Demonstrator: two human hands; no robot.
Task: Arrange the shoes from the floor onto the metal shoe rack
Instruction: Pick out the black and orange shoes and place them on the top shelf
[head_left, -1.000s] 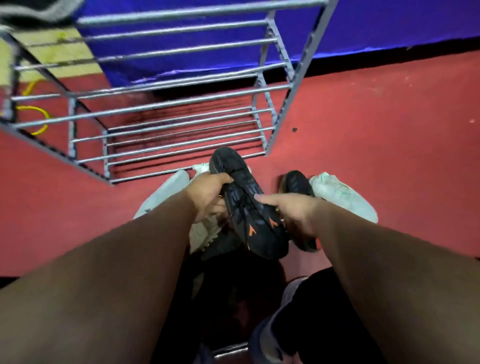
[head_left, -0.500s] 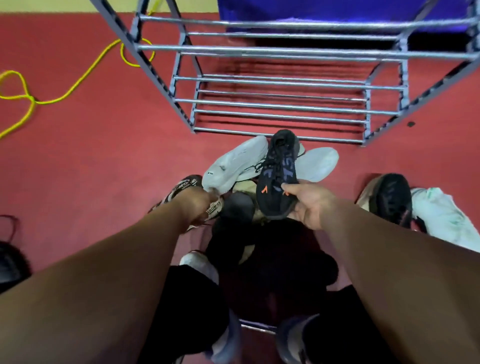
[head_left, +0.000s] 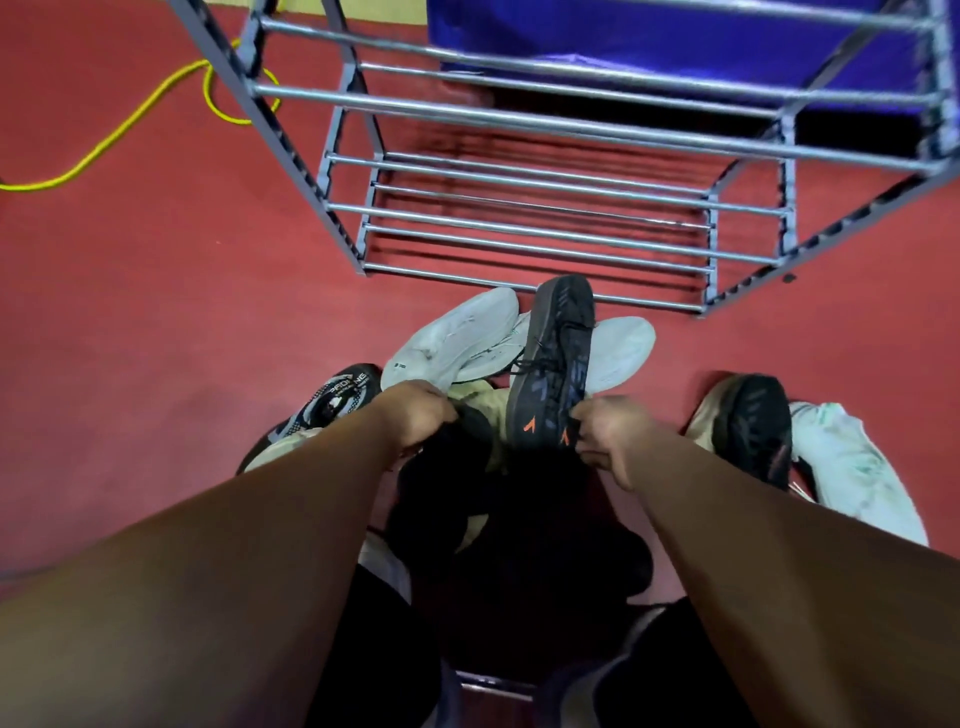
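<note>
The grey metal shoe rack stands on the red floor straight ahead, its bar shelves bare. My right hand grips the heel of a black shoe with orange marks, lifted with its toe toward the rack's bottom bar. My left hand has its fingers curled on the edge of a dark shoe in the pile below. Two white shoes lie behind the held shoe. An olive shoe sits between my hands.
A black and white patterned shoe lies to the left. On the right lie a black shoe with a beige sole and a white and green shoe. A yellow cable runs at far left. A blue sheet hangs behind the rack.
My left hand has let go of the black orange-marked shoe and moved down to the dark shoe. My right hand now holds that shoe alone, turned toe toward the rack.
</note>
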